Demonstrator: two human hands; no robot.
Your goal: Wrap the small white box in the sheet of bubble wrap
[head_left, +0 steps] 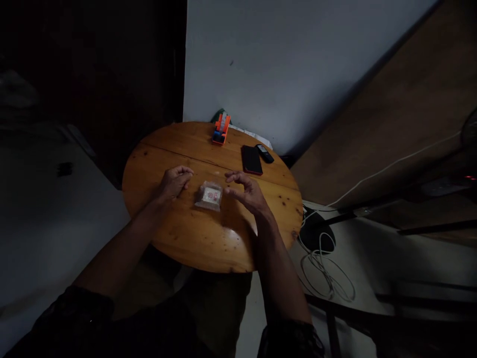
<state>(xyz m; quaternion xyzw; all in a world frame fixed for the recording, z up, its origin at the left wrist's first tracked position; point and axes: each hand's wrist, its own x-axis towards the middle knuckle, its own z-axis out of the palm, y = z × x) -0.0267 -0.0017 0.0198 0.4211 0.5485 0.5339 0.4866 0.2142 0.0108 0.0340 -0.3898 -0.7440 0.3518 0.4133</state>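
A small white box with red print, wrapped in clear bubble wrap (209, 196), lies on the round wooden table (194, 243) between my hands. To its left is my left hand (176, 182), closed with the fingertips pressed together; what they pinch, if anything, I cannot make out. My right hand (246, 191) hovers at the package's right side, thumb and fingers apart and nothing visible between them. Neither hand appears to touch the wrapped box.
An orange tape dispenser (221, 129) stands at the table's far edge by the wall. Right of it lie a dark flat phone or case with a red edge (252, 160) and a black keypad handset (265, 153). White cable (324, 271) coils on the floor at right.
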